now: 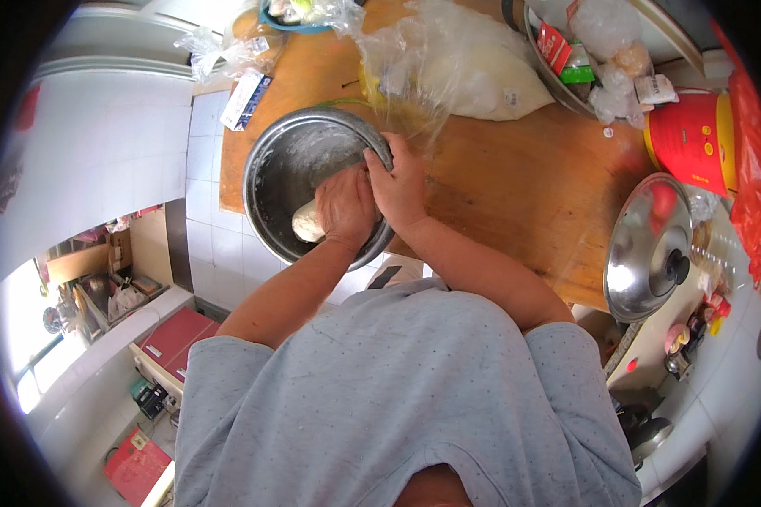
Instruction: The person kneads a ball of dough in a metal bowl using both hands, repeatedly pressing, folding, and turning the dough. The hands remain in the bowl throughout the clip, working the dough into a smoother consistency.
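Observation:
A metal bowl [273,152] with a white, floury film on its inner wall sits at the left edge of a wooden table [501,184]. In it lies a pale lump of dough [306,222], partly covered by my left hand [347,206], whose back faces up and whose fingers curl over it. My right hand [398,184] grips the bowl's right rim, its thumb at the inner side and its other fingers outside. The two hands are close together, and the left fingertips are hidden.
A clear plastic bag [412,57] and a white sack [488,82] lie beyond the bowl. At the right stand a metal lid [640,253] with a black knob, a red and yellow tub [688,142], and a large pan [545,70] of packets. A blue and white box [246,101] lies back left.

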A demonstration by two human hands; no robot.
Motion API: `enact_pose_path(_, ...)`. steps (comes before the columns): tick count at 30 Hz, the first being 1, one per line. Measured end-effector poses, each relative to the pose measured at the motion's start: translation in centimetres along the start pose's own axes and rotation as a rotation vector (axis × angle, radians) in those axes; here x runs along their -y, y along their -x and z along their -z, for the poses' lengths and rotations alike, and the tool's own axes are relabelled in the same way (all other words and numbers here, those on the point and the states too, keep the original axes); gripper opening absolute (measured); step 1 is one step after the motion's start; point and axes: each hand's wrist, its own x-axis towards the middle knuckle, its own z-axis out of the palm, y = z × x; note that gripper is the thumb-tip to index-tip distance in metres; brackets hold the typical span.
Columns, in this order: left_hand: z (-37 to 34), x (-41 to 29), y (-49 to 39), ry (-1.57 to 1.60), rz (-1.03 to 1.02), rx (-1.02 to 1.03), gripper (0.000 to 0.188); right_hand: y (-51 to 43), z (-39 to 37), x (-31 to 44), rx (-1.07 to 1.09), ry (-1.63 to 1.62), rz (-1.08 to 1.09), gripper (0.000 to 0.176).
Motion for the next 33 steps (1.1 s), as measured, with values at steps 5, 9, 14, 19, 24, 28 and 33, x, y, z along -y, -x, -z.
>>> enact_pose_path(5,-1.7,2.2,-1.4,-0.012,-0.038,0.025,0.020,-0.1,0.0,0.0,-0.025,0.037,0.084,0.023)
enact_pose_path(9,-2.2,3.6,-3.1,0.020,-0.146,-0.080,0.019,-0.4,0.1,0.2,0.043,-0.048,-0.045,0.028)
enact_pose_path(14,-2.5,5.3,-6.4,0.101,-0.023,0.001,0.030,-0.9,0.1,0.7,0.064,-0.080,-0.017,0.028)
enact_pose_path(19,-3.3,7.2,-8.5,0.077,0.163,0.031,0.040,-1.1,0.0,0.8,0.077,0.011,-0.068,0.027)
enact_pose_path(24,-2.4,6.6,-9.3,-0.037,0.237,0.155,0.047,-1.2,0.0,0.5,0.044,0.027,-0.034,0.028)
enact_pose_path(28,0.2,6.4,-7.8,-0.150,0.080,0.248,0.047,-1.0,-0.3,0.2,0.013,0.047,-0.015,0.027)
enact_pose_path(33,0.7,6.6,-3.9,-0.261,0.110,0.018,0.048,-1.0,-0.4,0.5,0.055,0.062,-0.009,0.029)
